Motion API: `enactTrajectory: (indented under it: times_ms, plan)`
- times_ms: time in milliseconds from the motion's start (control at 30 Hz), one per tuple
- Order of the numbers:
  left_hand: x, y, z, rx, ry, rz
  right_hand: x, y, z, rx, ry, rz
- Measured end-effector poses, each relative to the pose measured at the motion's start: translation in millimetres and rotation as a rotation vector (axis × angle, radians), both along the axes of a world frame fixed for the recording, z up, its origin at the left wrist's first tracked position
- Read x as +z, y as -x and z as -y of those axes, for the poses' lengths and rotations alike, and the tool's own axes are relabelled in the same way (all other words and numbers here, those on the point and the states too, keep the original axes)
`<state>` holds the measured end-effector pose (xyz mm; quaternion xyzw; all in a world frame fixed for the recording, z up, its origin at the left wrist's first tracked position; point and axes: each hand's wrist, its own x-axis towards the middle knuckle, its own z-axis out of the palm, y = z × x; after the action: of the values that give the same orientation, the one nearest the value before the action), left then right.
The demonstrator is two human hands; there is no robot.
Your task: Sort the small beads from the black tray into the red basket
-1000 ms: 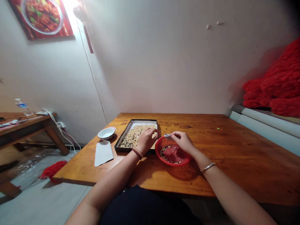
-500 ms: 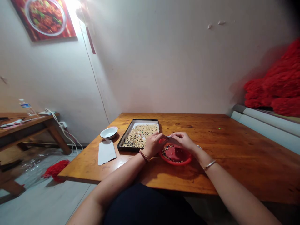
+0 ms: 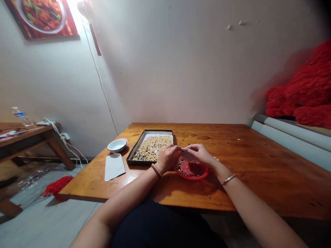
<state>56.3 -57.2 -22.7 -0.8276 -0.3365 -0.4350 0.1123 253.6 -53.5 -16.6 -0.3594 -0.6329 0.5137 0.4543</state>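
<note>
My left hand, with a beaded bracelet, and my right hand, with a silver bangle, meet above a red plastic basket. The fingers of both are pinched together around something small and pale that I cannot make out. Inside the basket lie mixed dark and light beans, partly hidden by the hands. Just beyond my left hand is a black-rimmed tray, with many yellowish beans spread in it and dark ones among them.
Left of the tray are a white enamel bowl and a flat white card on the wooden table. A wall stands behind. Red fluffy material is heaped at right; a side table with cables is at left.
The whole view has shifted slightly, so things appear a little further left and up. Both hands stay pinched together over the basket, with little finger movement.
</note>
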Motion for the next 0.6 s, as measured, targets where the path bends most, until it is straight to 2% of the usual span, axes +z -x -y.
enactTrajectory:
  times_ms: [200,467,600]
  plan:
    - [0.9,-1.1,0.4,0.001,-0.028,0.020,2.7,-0.4,-3.4,-0.055,0.045,-0.077]
    - [4.2,-1.1,2.9,-0.009,-0.047,0.041,6.4,-0.5,2.5,0.009,0.089,-0.027]
    - [4.8,-0.4,4.5,0.000,-0.096,0.016,6.2,-1.6,3.4,0.006,0.020,0.065]
